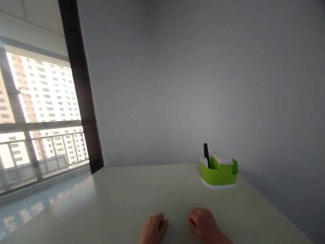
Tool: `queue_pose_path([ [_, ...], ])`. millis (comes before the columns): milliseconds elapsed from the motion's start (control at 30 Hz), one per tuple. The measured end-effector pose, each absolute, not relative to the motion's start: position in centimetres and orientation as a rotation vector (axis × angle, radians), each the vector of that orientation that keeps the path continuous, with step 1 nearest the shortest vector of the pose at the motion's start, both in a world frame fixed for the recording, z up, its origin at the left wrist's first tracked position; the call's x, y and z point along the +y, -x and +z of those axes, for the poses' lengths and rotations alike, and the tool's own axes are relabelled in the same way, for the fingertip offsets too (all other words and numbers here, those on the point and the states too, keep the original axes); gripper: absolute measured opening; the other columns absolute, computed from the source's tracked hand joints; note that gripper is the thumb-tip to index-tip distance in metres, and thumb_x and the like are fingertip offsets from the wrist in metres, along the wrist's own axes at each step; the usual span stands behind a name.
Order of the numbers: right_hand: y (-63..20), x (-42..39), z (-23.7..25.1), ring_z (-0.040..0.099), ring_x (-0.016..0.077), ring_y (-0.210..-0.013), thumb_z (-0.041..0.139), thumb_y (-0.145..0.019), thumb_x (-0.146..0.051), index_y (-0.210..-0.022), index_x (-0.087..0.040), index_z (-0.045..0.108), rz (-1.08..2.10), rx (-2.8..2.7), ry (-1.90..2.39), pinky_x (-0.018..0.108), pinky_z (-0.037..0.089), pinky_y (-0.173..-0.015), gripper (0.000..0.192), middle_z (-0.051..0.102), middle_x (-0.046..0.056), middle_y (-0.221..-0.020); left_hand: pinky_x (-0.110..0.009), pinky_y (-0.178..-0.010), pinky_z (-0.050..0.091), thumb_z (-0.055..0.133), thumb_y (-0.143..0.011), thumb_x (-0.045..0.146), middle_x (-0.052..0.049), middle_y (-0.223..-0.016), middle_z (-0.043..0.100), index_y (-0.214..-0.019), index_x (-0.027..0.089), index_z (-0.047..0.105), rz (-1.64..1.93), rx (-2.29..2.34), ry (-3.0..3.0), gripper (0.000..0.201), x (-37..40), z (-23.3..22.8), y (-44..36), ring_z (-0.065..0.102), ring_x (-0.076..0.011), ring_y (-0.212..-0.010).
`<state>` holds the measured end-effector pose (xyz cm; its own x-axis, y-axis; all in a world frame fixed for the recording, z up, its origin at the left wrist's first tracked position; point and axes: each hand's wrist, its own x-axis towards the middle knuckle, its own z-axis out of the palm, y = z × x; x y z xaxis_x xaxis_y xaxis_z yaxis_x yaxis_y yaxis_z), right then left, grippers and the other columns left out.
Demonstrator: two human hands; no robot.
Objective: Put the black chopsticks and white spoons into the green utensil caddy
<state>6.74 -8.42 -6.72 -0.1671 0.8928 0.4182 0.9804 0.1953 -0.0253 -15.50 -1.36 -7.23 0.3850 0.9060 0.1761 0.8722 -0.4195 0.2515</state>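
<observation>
A: From the head camera, what sits on the surface [122, 200]?

B: A pale, slightly glossy surface runs back to a grey wall [203, 84]. Toward its far right corner stands a green holder [219, 173] on a white base [218, 185].

A: What is in the holder?

B: Three things show above its rim. A dark, narrow handle [206, 154] stands upright at the left side. Just beside it, lower down, is a white rounded piece [204, 161], which may be a spoon bowl; I cannot tell for sure. To the right, a white ribbed block [221, 157] lies tilted across the top of the larger compartment.

A: And the hands?

B: Both rest on the surface at the near edge, well apart from the holder. The left hand [152, 230] lies palm down with its fingers [160, 220] curled loosely and close together, holding nothing. The right hand [204, 223] lies just beside it, also palm down, its fingers [194, 218] bent and close together, pointing toward the left hand, and empty. A small gap of bare surface separates the two.

A: Which hand is nearer the holder?

B: The right one; the holder stands beyond it and slightly to the right.

A: Anything else?

B: At the left, a dark window frame [81, 91] borders a window [38, 118] with a railing and tall buildings outside.
</observation>
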Motion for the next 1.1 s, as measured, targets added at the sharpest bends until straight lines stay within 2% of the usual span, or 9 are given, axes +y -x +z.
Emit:
queue_pose_path([
  [367,-6.6,-8.0,-8.6,0.061,0.0132,-0.068,0.042,-0.081,-0.024,-0.070,-0.021,0.056,-0.258,-2.115,1.810,0.028,0.027,-0.057,0.018,0.068,-0.001,-0.073,-0.025,-0.054,0.026,0.033,-0.085,0.040,-0.001,-0.069,0.067,-0.069,0.022,0.055,0.463,1.603,-2.527,0.033,-1.1,-7.5,15.4,0.061,-0.0163,-0.066],
  [1100,-6.6,-7.6,-9.5,0.061,0.0143,-0.072,0.042,-0.080,-0.023,-0.071,-0.022,0.056,-0.224,-2.097,1.815,0.029,0.028,-0.059,0.017,0.068,-0.001,-0.076,-0.025,-0.054,0.027,0.034,-0.085,0.040,-0.001,-0.069,0.066,-0.069,0.022,0.055,0.448,1.614,-2.525,0.032,-1.1,-7.5,15.4,0.060,-0.0166,-0.067],
])
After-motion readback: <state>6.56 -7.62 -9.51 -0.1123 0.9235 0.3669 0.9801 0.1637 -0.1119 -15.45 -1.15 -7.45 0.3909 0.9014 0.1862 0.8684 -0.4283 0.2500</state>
